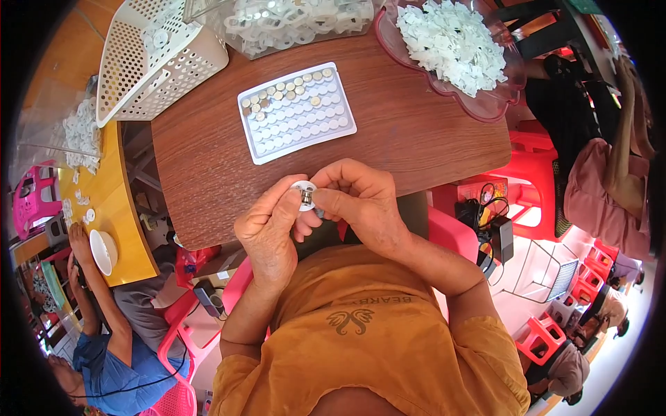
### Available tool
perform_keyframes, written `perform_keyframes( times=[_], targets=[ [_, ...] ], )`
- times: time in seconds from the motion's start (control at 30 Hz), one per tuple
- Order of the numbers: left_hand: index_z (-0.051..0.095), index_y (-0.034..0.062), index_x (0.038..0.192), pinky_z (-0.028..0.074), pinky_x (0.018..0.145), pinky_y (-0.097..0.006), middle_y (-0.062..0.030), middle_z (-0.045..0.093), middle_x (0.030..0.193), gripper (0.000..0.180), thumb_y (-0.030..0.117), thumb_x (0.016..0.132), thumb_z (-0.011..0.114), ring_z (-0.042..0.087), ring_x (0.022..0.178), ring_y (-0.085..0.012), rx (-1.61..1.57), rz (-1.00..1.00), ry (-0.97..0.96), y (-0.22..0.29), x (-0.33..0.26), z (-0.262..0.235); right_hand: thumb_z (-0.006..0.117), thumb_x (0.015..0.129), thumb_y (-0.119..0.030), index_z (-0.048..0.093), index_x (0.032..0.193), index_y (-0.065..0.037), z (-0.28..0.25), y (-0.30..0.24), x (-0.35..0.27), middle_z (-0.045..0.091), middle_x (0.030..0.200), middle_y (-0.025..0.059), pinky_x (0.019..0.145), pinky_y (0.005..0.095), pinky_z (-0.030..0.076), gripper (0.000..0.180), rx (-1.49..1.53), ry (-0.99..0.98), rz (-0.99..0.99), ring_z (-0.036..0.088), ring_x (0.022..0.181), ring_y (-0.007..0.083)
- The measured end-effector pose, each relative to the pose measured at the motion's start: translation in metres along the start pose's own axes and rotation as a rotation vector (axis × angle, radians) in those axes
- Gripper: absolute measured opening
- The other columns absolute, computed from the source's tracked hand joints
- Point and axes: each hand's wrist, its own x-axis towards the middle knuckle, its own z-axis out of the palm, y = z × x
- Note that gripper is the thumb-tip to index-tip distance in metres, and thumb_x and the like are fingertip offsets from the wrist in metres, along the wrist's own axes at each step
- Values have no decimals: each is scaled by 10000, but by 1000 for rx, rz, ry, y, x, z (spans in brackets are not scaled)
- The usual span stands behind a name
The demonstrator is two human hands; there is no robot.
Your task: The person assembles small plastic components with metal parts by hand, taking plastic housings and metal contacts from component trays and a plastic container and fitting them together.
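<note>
Left hand (pixel 269 225), right hand (pixel 370 209), white disc (pixel 305 195) between

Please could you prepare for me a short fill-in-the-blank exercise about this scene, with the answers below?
1. The left hand and the right hand hold one small round part, whose rim is ____ (colour).
2. The pale tray of discs lies on a ____ (colour) tabletop.
3. In the picture, the perforated basket is to the ____ (left or right) of the tray.
4. The pink bowl is to the tray's ____ (left or right).

Missing words: white; brown; left; right.
</note>
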Motion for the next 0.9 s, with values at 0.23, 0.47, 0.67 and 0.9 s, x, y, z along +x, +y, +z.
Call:
perform_keyframes(
  times=[0.23, 0.47, 0.67, 0.9],
  targets=[
    [553, -70, 1157, 420, 518, -187, -103, 637, 799, 309, 101, 899, 542, 567, 624, -98, -58, 25, -110, 1, -1, -4, 563, 852, 10, 553, 865, 38, 0, -11, 2, 587, 724, 51, 533, 220, 424, 33, -57, -1, 20, 537, 619, 79],
    [509, -68, 1214, 445, 554, -206, -123, 636, 853, 367, 117, 899, 547, 580, 671, -117, -60, -14, -213, 6, 5, -8, 571, 856, 7, 543, 848, 45, 2, -17, 3, 579, 709, 64, 501, 238, 451, 48, 42, -6, -14, 552, 589, 100],
    [520, -65, 1203, 455, 552, -221, -144, 635, 920, 386, 134, 879, 586, 596, 705, -142, -171, -58, -259, 6, 9, -9, 571, 853, 16, 544, 852, 51, 5, -17, 6, 582, 719, 81, 487, 259, 485, 45, 130, -7, -48, 572, 590, 118],
    [534, -70, 1180, 463, 526, -235, -144, 632, 949, 401, 101, 834, 642, 618, 732, -163, -159, -27, -229, 11, 12, -4, 569, 844, 29, 580, 879, 58, 4, -13, 9, 592, 749, 73, 492, 258, 488, 46, 96, 57, -153, 566, 599, 98]
  ],
)
